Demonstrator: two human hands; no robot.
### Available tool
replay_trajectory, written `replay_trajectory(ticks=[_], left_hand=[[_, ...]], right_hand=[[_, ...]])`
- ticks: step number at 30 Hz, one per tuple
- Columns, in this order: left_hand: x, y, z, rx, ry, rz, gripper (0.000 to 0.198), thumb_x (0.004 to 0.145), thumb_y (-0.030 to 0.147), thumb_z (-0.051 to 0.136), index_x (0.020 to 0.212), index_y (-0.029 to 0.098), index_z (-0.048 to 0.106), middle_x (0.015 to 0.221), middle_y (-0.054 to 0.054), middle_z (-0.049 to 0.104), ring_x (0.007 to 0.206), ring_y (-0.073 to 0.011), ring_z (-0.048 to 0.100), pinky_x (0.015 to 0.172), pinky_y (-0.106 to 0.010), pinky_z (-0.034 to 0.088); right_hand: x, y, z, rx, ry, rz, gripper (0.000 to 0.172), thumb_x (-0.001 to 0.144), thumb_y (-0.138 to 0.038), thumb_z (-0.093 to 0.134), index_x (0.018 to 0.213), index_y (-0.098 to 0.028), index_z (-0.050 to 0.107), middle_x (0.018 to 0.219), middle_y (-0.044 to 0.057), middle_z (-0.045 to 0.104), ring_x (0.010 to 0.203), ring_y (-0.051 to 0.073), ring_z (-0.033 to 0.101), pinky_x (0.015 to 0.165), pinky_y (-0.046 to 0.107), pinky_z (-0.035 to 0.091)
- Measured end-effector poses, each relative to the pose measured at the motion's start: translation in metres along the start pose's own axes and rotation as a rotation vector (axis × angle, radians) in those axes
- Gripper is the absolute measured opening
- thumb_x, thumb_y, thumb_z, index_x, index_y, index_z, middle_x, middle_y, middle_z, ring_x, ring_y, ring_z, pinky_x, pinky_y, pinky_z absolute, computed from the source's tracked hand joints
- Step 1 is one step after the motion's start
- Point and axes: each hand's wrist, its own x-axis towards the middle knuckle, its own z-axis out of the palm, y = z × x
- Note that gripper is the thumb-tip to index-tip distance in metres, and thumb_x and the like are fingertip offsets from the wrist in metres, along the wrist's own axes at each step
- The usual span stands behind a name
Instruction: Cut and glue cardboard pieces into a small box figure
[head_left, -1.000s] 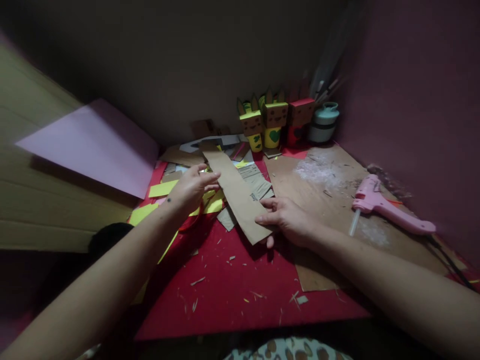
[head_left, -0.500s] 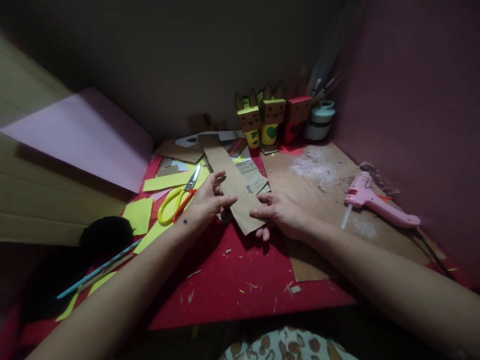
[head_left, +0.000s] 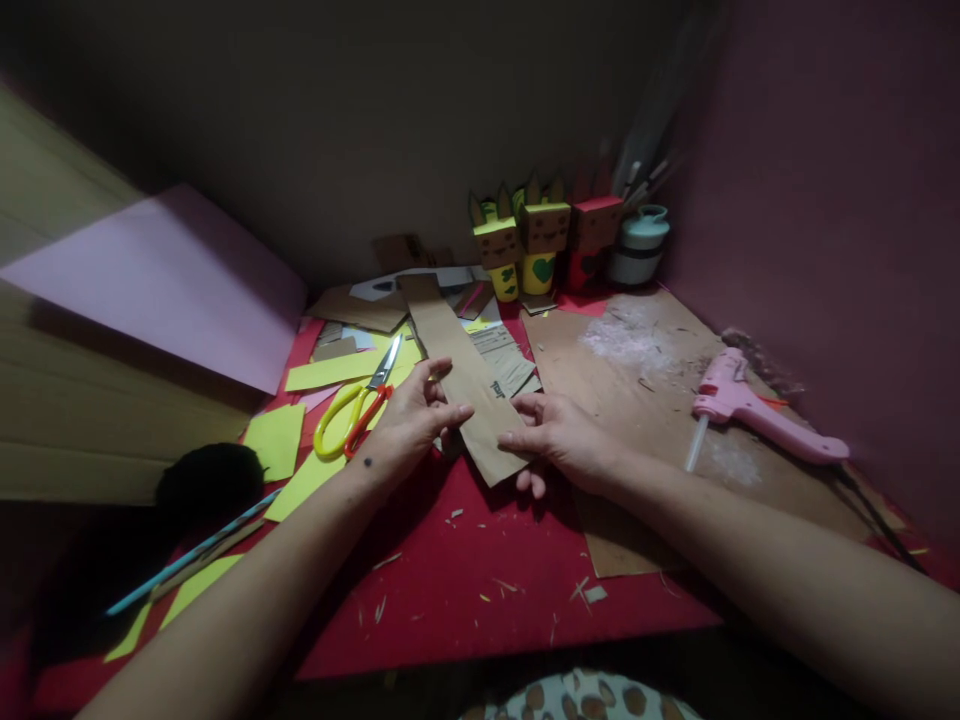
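A long brown cardboard strip (head_left: 469, 380) with small dark print slants across the middle of the head view, gripped at both sides. My left hand (head_left: 424, 408) pinches its left edge, thumb on top and fingers partly underneath. At its near right end, my right hand (head_left: 559, 440) holds it the same way, with some fingertips showing below. Just left of my left hand lie scissors (head_left: 356, 405) with yellow and red handles, blades pointing away, on yellow paper (head_left: 330, 372). Corrugated cardboard scraps (head_left: 510, 358) lie beyond the strip.
A pink glue gun (head_left: 757, 405) rests on a brown board (head_left: 637, 375) at right. Several box-headed paper figures (head_left: 544, 240) and a pale blue-green container (head_left: 640, 245) stand at the back. A pink sheet (head_left: 172, 280) leans at left. Cardboard bits litter the red tabletop (head_left: 450, 590).
Both hands keep their hold on the cardboard strip, which stays almost in place. The whole view has shifted slightly, so the near things sit a little lower.
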Motion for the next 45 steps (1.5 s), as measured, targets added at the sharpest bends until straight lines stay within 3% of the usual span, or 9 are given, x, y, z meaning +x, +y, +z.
replay_trajectory(ticks=[4, 9, 13, 21, 25, 30, 36, 41, 45], left_hand=[[-0.001, -0.001, 0.001, -0.019, -0.007, -0.004, 0.065, 0.072, 0.008, 0.073, 0.130, 0.014, 0.044, 0.064, 0.007, 0.053, 0.043, -0.0094, 0.051, 0.039, -0.022, 0.038], [0.002, -0.005, 0.000, -0.034, 0.008, 0.008, 0.063, 0.071, 0.006, 0.073, 0.126, 0.012, 0.044, 0.063, 0.006, 0.054, 0.044, -0.0090, 0.051, 0.040, -0.021, 0.038], [0.001, -0.005, 0.000, -0.045, 0.008, 0.008, 0.063, 0.071, 0.007, 0.072, 0.127, 0.012, 0.042, 0.063, 0.006, 0.056, 0.044, -0.0098, 0.052, 0.040, -0.021, 0.039], [-0.006, -0.001, -0.002, -0.077, 0.002, -0.022, 0.067, 0.074, 0.004, 0.071, 0.132, 0.017, 0.041, 0.065, 0.007, 0.054, 0.040, -0.0092, 0.053, 0.038, -0.021, 0.041], [-0.001, -0.005, -0.007, -0.101, -0.017, -0.041, 0.063, 0.074, 0.005, 0.070, 0.130, 0.017, 0.042, 0.067, 0.008, 0.052, 0.037, -0.0125, 0.056, 0.037, -0.025, 0.045], [0.003, -0.009, -0.013, -0.140, -0.018, -0.030, 0.059, 0.074, 0.005, 0.069, 0.127, 0.016, 0.045, 0.067, 0.007, 0.051, 0.040, -0.0137, 0.059, 0.041, -0.026, 0.048], [0.002, -0.006, -0.011, -0.167, 0.015, -0.026, 0.058, 0.073, 0.004, 0.070, 0.125, 0.015, 0.047, 0.067, 0.006, 0.053, 0.042, -0.0139, 0.059, 0.041, -0.026, 0.047], [0.007, -0.001, -0.021, -0.217, 0.083, 0.014, 0.054, 0.069, 0.001, 0.069, 0.119, 0.013, 0.052, 0.062, 0.007, 0.050, 0.042, -0.0090, 0.052, 0.041, -0.022, 0.044], [0.013, 0.004, -0.037, -0.234, 0.159, 0.067, 0.052, 0.065, -0.001, 0.069, 0.113, 0.014, 0.054, 0.062, 0.007, 0.050, 0.043, -0.0076, 0.049, 0.039, -0.019, 0.040]], right_hand=[[0.002, 0.003, 0.000, 0.013, 0.040, 0.018, 0.027, 0.078, -0.013, 0.065, 0.102, -0.014, 0.055, 0.068, 0.000, 0.067, 0.037, 0.013, 0.062, 0.028, 0.019, 0.046], [0.001, 0.002, 0.002, 0.055, 0.091, 0.024, 0.061, 0.077, -0.010, 0.066, 0.134, -0.015, 0.043, 0.065, -0.003, 0.064, 0.036, 0.015, 0.062, 0.028, 0.020, 0.047], [-0.001, -0.001, 0.004, 0.058, 0.101, 0.024, 0.073, 0.079, -0.007, 0.064, 0.145, -0.018, 0.034, 0.064, -0.004, 0.062, 0.036, 0.016, 0.063, 0.028, 0.020, 0.048], [-0.004, -0.006, 0.004, 0.032, 0.095, 0.051, 0.074, 0.080, -0.004, 0.062, 0.146, -0.017, 0.032, 0.065, -0.005, 0.061, 0.038, 0.016, 0.064, 0.030, 0.021, 0.050], [-0.001, -0.001, 0.001, 0.014, 0.088, 0.027, 0.056, 0.091, -0.021, 0.059, 0.143, -0.017, 0.036, 0.077, 0.002, 0.066, 0.041, 0.016, 0.066, 0.033, 0.023, 0.052], [0.001, 0.005, -0.004, 0.009, 0.013, -0.049, 0.038, 0.097, -0.040, 0.051, 0.126, -0.015, 0.054, 0.070, 0.003, 0.066, 0.045, 0.016, 0.066, 0.037, 0.023, 0.054], [-0.001, 0.004, -0.004, 0.036, 0.017, -0.047, 0.039, 0.097, -0.042, 0.049, 0.124, -0.016, 0.056, 0.071, 0.005, 0.067, 0.047, 0.016, 0.065, 0.040, 0.025, 0.055], [-0.001, 0.005, -0.006, 0.035, 0.008, -0.040, 0.038, 0.093, -0.047, 0.055, 0.113, -0.015, 0.060, 0.072, 0.006, 0.068, 0.049, 0.016, 0.066, 0.040, 0.024, 0.055], [-0.001, 0.004, -0.005, -0.010, 0.034, -0.002, 0.047, 0.081, -0.031, 0.071, 0.121, -0.012, 0.056, 0.083, 0.010, 0.071, 0.050, 0.017, 0.067, 0.041, 0.025, 0.056]])
